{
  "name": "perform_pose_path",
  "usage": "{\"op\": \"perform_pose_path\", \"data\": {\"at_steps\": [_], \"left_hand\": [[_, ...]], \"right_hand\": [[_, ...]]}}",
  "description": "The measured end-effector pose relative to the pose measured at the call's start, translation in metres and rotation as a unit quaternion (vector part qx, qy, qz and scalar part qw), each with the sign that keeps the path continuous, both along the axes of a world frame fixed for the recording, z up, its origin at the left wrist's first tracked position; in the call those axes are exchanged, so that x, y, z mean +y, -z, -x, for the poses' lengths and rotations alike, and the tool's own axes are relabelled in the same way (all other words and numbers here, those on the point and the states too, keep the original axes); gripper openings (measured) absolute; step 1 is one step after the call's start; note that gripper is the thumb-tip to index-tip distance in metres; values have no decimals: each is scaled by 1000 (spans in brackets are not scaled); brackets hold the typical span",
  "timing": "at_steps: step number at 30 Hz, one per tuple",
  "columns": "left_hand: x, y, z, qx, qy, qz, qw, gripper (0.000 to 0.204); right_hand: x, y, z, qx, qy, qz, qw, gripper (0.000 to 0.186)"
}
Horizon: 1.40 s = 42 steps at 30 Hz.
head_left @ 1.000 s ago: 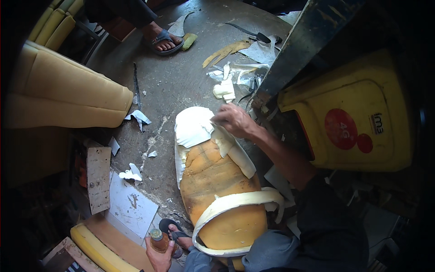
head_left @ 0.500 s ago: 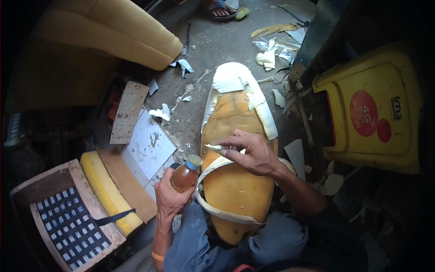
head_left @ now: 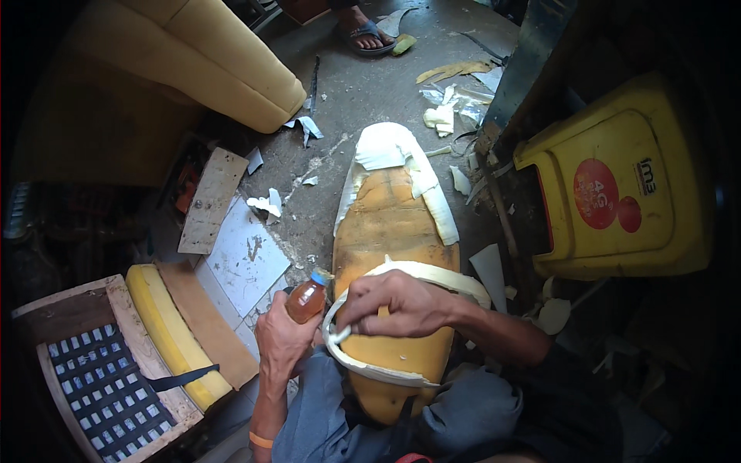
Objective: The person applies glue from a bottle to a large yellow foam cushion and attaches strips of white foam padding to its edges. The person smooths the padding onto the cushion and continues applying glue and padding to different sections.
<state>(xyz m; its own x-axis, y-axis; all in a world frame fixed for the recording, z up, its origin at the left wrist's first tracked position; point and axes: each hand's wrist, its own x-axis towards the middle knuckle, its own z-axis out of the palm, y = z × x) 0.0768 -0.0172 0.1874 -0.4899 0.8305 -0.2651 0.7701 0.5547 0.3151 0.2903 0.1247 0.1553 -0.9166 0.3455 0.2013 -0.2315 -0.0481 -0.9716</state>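
Observation:
A long yellow foam seat pad [head_left: 390, 231] lies on the concrete floor and runs from my lap away from me, with white foam pieces stuck on its far end and a white foam strip [head_left: 432, 272] looped around its near part. My left hand [head_left: 284, 336] holds a small brown bottle [head_left: 306, 298] with a blue cap, tilted toward the pad's left edge. My right hand [head_left: 397, 302] rests on the pad just right of the bottle, its fingers pinching the white strip near the bottle's mouth.
A yellow plastic box [head_left: 617, 193] stands at the right. Yellow cushions [head_left: 208, 54] lie at the upper left. A wooden frame with woven webbing [head_left: 100, 370], a yellow foam bar and boards sit at the lower left. Foam scraps litter the floor; another person's sandalled foot [head_left: 363, 31] is at the top.
My left hand has brought the bottle up from the floor to the pad's edge. My right hand came back from the pad's far end to the white strip.

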Motion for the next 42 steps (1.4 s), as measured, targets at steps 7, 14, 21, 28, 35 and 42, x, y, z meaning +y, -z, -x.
{"op": "perform_pose_path", "data": {"at_steps": [7, 14, 21, 28, 35, 42], "left_hand": [[-21, 11, 22, -133, -46, -35, 989, 47], [-26, 15, 31, -141, -49, -8, 989, 48], [-50, 18, 37, -175, -99, -14, 979, 50], [-46, 23, 30, -192, -71, -8, 979, 53], [-37, 29, 21, -192, -34, 14, 981, 53], [-34, 20, 21, -221, -26, -38, 974, 51]], "right_hand": [[212, 74, 59, -188, 271, -400, 855, 19], [305, 115, 92, -265, 27, -541, 797, 20], [317, 112, 46, -319, 54, -445, 835, 24], [245, 163, -34, -305, 253, -331, 856, 17], [209, 158, -38, -298, 353, -332, 823, 20], [166, 177, -66, -324, 185, -401, 837, 21]]}}
